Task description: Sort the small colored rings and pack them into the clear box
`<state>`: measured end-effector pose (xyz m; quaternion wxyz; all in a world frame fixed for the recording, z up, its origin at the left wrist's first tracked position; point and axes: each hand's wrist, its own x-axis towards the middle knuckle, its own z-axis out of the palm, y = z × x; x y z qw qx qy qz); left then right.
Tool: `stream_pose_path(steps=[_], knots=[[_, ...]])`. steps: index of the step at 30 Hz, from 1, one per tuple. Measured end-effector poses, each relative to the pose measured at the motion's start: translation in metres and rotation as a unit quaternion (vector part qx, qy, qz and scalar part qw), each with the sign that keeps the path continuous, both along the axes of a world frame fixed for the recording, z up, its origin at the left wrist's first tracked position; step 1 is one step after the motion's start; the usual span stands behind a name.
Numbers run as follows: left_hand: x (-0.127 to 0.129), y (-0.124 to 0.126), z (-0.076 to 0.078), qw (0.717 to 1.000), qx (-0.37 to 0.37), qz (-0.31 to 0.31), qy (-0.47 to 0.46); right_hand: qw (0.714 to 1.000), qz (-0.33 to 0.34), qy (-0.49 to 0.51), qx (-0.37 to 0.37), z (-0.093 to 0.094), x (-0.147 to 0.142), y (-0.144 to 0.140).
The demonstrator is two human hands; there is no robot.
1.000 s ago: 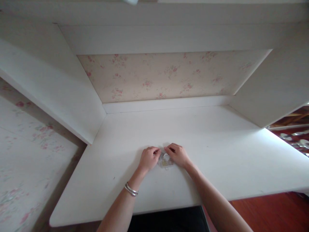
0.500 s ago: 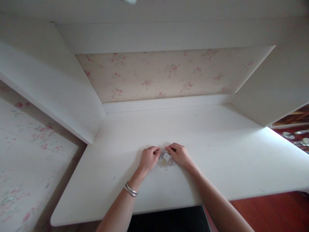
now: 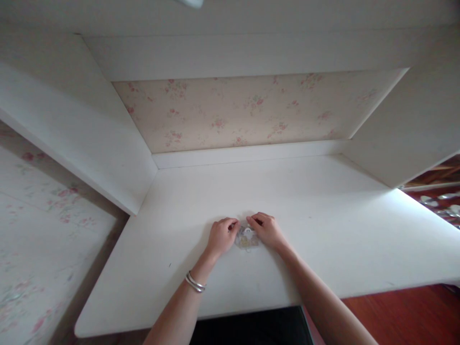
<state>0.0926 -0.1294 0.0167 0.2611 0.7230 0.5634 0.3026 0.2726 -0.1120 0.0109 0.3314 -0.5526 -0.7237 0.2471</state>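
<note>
Both forearms extended forward over the near edge of the plain white worktop (image 3: 323, 225), wrists low, knuckles up. Left hand (image 3: 221, 235) curled at the left side of a small clear plastic packet with pale yellowish contents (image 3: 246, 238); fingers (image 3: 233, 223) narrow, tips pinched on the packet's upper left corner. Right hand (image 3: 268, 230) mirrored at the packet's right side; fingers bent and drawn close, pinching the upper right corner. Packet flat on the worktop between the two hands, touching both. Contents too small to identify. Two thin silver bangles (image 3: 195, 282) on the left wrist, nearer the body than the packet. Floral wallpaper panel (image 3: 247, 112) well beyond the packet, at the back of the white alcove. Red-brown wooden floor (image 3: 406, 314) below and right of the packet.

Against half a second ago: hands and packet in the same spot and pose; no visible shift beyond slight camera movement.
</note>
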Motion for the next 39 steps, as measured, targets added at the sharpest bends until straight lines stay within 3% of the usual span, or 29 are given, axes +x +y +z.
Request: stream_pose_path(steps=[18,23,27,29,33,36,39], knots=[[0.000,0.002,-0.003,1.000,0.003,0.006,-0.015,0.999,0.003,-0.043,-0.004,-0.002,-0.002,0.000],[0.001,0.001,-0.004,1.000,0.018,-0.003,-0.012,0.998,0.002,-0.062,0.018,-0.002,-0.004,-0.002],[-0.005,-0.003,0.000,0.999,0.035,-0.028,-0.021,0.998,-0.010,-0.013,0.053,0.000,0.000,-0.007],[-0.012,-0.005,0.002,0.997,0.042,-0.068,-0.013,0.998,0.011,0.002,0.066,0.002,0.008,-0.013],[-0.023,-0.006,0.002,0.989,0.031,-0.138,0.036,0.989,0.127,-0.049,0.057,0.008,0.028,-0.026],[-0.024,-0.006,-0.001,0.987,0.009,-0.147,0.059,0.982,0.172,-0.079,0.026,0.010,0.036,-0.031],[-0.023,-0.005,-0.002,0.988,0.002,-0.140,0.063,0.981,0.170,-0.089,0.010,0.009,0.037,-0.031]])
